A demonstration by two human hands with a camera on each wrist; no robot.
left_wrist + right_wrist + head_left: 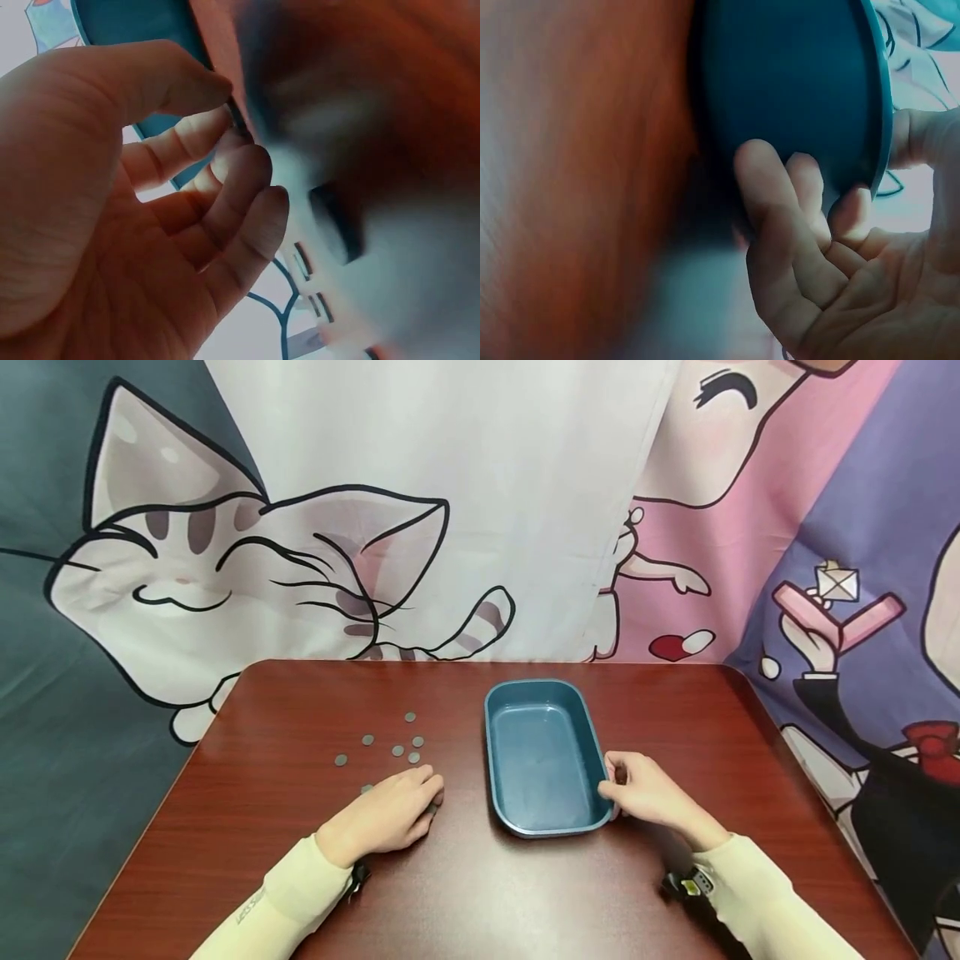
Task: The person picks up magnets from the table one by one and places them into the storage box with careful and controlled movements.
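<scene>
My left hand (392,810) is low over the table, left of the blue plastic tray (543,768). In the left wrist view, its thumb and index finger pinch a thin dark coin (237,118) seen edge-on. Several small grey coins lie flat beyond that hand, among them one coin (410,717) farthest back and another coin (341,760) at the left. At the tray's near right corner, my right hand (648,789) grips the wall. The thumb is over the rim and the curled fingers (769,180) press on the outside.
The reddish-brown wooden table (450,902) has rounded far corners. Behind it hangs a printed cloth (465,435) with cartoon figures, close to the table's back edge. Another coin (367,789) is partly covered by the left hand.
</scene>
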